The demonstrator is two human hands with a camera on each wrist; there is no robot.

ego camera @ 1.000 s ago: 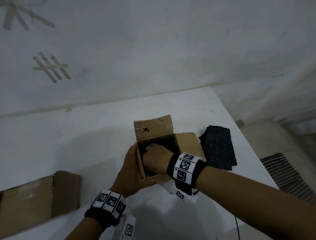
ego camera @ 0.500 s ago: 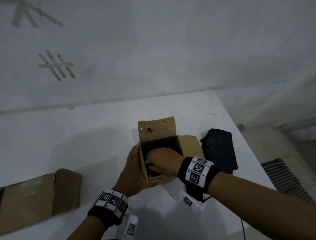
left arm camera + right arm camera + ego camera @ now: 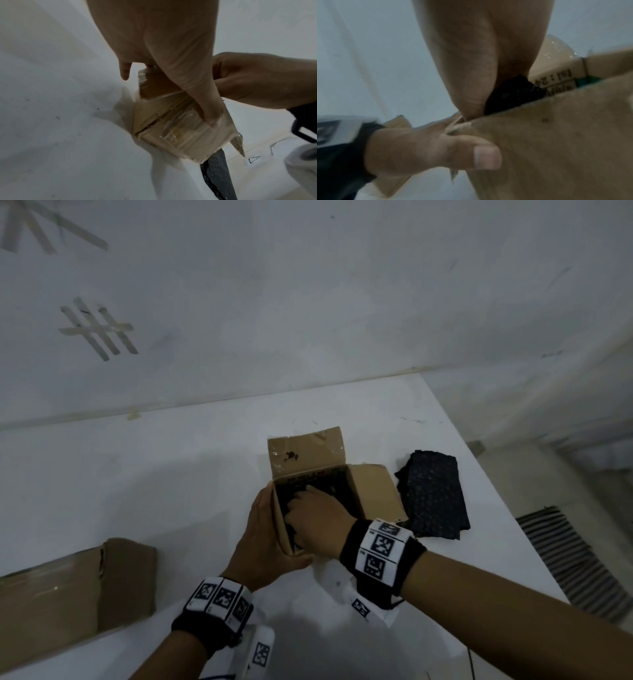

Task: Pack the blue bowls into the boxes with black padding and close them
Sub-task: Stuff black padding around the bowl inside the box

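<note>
The small cardboard box [image 3: 373, 491] stands open on the white counter [image 3: 171, 474], its far flap upright and its right flap folded outward. The left hand [image 3: 263, 539] cups the box's left wall and near corner; from the left wrist view its thumb presses flat on the taped near face, so this grip braces the box more than it clamps it. The right hand [image 3: 318, 522] is sunk into the box, fingers curled down into the black padding [image 3: 513, 94] that lines the inside. Whether those fingers pinch the padding or only push it down cannot be told, since the fingertips are hidden. No blue bowl shows in any view; if one is in the box, the hand and padding cover it.

A spare stack of black padding [image 3: 431, 494] lies just right of the box, and a second, larger box [image 3: 68, 594] sits well to its left.

The box looks light and thin-walled, so it will probably slide or buckle unless held at a corner, where the card is stiffest. The padding appears soft and floppy, so it should be pressed flat with spread fingers. A bowl is likely hard, smooth and breakable, best held by its rim with both hands.
</note>
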